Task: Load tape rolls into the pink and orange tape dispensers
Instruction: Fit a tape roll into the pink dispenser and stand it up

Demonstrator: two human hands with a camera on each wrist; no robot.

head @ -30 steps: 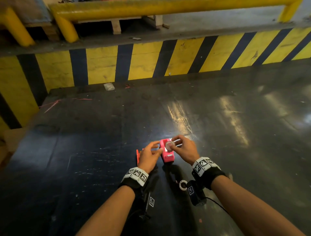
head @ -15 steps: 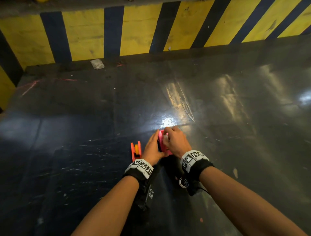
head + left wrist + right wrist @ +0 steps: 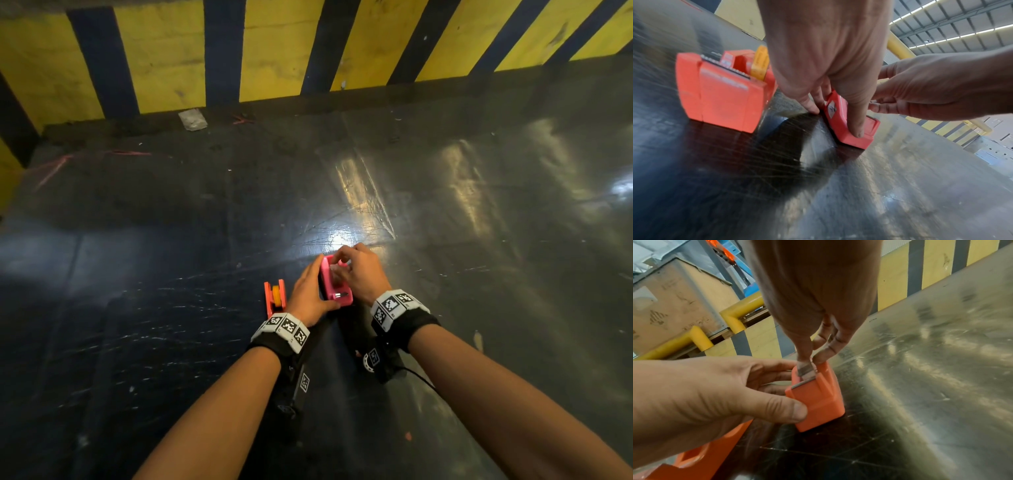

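The pink dispenser (image 3: 337, 291) stands on the dark table (image 3: 171, 342). My left hand (image 3: 317, 291) grips its left side, with the thumb on the front end (image 3: 857, 128). My right hand (image 3: 342, 269) reaches over its top. In the right wrist view the right thumb and forefinger pinch a clear tape strip (image 3: 806, 370) just behind the metal cutter of the pink dispenser (image 3: 818, 404). The roll inside is hidden by the fingers. The orange dispenser (image 3: 274, 296) stands just left of my left hand and carries a yellow-cored roll (image 3: 759, 63).
A yellow and black striped wall (image 3: 274, 51) closes the far side of the table. A crumpled paper scrap (image 3: 193, 119) lies at its foot. A small white ring (image 3: 366, 363) lies under my right wrist. Yellow rails (image 3: 694, 337) and a crate stand beyond.
My head has tilted down, so the wall fills the top. My right fingers left the roll and now pinch tape at the pink dispenser's cutter. The left hand keeps its hold.
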